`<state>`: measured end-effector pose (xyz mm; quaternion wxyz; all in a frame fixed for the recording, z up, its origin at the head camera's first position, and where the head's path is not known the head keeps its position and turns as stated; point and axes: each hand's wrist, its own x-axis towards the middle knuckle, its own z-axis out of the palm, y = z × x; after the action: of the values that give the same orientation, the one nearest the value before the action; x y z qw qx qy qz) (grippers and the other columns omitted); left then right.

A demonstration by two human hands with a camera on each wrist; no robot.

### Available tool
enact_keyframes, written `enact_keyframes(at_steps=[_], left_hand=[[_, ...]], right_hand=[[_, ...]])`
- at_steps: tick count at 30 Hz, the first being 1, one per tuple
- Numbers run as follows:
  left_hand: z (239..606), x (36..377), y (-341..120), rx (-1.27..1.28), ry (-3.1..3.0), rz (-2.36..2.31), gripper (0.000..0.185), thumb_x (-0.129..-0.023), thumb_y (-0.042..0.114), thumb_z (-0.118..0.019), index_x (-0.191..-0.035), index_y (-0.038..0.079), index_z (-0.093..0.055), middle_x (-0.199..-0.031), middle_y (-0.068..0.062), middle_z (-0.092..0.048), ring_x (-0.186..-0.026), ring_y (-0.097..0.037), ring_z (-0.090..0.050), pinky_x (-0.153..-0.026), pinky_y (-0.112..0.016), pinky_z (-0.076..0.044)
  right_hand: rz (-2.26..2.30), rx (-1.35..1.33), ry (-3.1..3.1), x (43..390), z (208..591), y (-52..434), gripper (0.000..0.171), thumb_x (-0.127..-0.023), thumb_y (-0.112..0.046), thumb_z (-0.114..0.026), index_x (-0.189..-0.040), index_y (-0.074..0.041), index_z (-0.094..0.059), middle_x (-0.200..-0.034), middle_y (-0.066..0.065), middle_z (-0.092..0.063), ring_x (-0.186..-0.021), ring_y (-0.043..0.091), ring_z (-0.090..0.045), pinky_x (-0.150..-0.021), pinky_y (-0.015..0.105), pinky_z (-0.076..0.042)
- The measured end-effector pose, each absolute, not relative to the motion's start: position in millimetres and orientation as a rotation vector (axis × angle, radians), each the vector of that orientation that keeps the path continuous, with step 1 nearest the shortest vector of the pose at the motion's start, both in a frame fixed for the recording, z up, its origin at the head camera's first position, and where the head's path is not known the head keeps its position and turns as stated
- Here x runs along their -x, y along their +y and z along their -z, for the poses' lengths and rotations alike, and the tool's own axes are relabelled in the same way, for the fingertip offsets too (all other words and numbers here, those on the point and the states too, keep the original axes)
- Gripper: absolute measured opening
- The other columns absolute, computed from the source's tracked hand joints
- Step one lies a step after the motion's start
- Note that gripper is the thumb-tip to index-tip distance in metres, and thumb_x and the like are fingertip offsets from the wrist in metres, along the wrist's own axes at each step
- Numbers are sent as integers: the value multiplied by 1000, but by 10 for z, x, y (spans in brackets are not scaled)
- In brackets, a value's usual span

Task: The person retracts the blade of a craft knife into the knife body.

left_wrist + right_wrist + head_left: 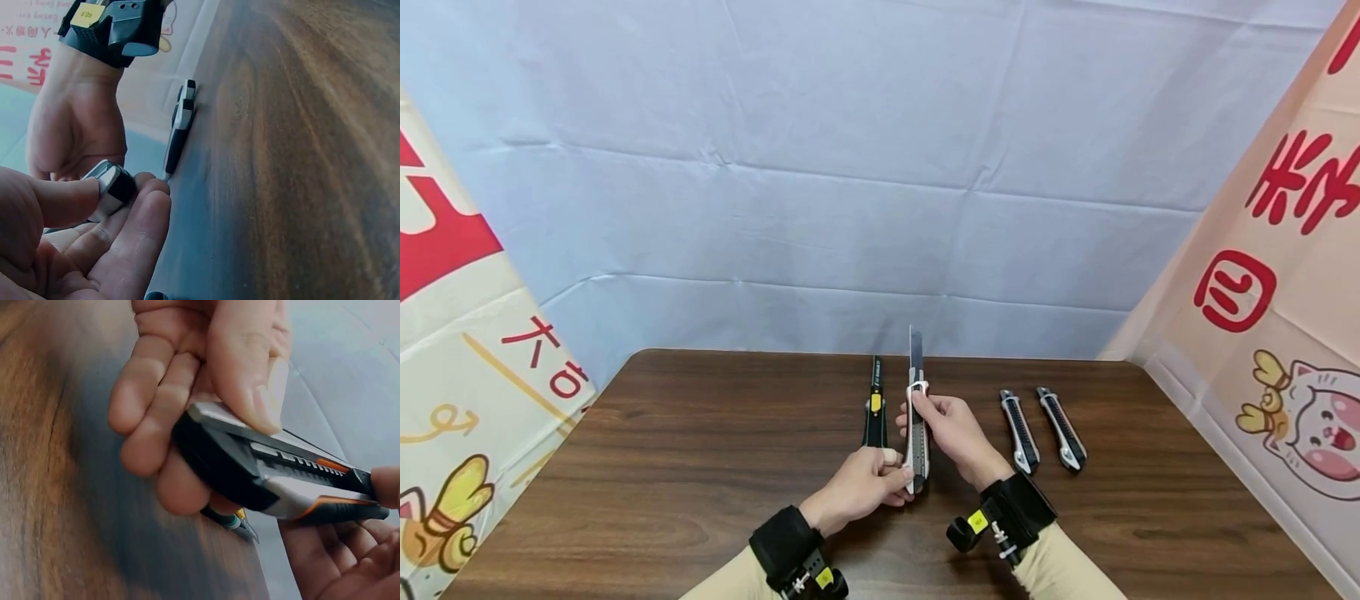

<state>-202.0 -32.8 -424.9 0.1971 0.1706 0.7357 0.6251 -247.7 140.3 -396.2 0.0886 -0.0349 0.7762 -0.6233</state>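
Both hands hold a silver-and-black utility knife (917,433) above the table. Its long blade (916,354) points away, out past the handle. My left hand (865,483) pinches the butt end between thumb and fingers; the left wrist view shows that thumb (65,201) against the silver side. Higher up the handle, my right hand (953,429) grips it with the thumb laid along the slider track. In the right wrist view, orange trim shows along the knife (281,469), and part of the right hand (344,562) is cut off at the edge.
A black utility knife with a yellow slider (876,404) lies just left of the held one. Two more silver-and-black knives, one nearer (1020,433) and one farther right (1062,429), lie on the brown wooden table (700,433). Cloth hangs behind and along both sides.
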Motion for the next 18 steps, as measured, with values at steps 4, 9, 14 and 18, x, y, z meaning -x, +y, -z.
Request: enact_keyframes(at_steps=[4,9,14,18], left_hand=[[4237,2008,-316,-483,2062,-1742,21,-99,11,-56,-106,-4,-68,-94,-23,-73,-79,-16,-70,-73,-31,-61],[4224,2000,-316,-499,2080,-1729,20,-99,11,-55,-105,-4,-68,-94,-22,-73,-80,-19,-71,-73,-30,-61],[4229,2006,-322,-512,2094,-1718,20,-99,10,-55,-104,-4,-69,-93,-22,-73,-80,-19,-70,-72,-29,-61],[4234,2008,-326,-516,2097,-1715,20,-99,10,-55,-103,-4,-69,-92,-22,-73,-79,-19,-71,-71,-30,-61]], right_hand=[[1854,118,2335,2485,3986,1402,44,-102,-38,-49,-116,1,-65,-95,9,-74,-87,19,-71,-98,38,-51],[1868,137,2337,2479,3986,1395,43,-103,-33,-48,-116,5,-63,-94,10,-74,-85,19,-71,-93,35,-54],[1876,154,2317,2471,3971,1379,41,-104,-29,-48,-118,8,-60,-97,12,-73,-87,18,-71,-89,32,-56],[1878,154,2302,2461,3960,1377,40,-104,-27,-48,-120,7,-59,-100,14,-73,-89,18,-70,-90,33,-56]])
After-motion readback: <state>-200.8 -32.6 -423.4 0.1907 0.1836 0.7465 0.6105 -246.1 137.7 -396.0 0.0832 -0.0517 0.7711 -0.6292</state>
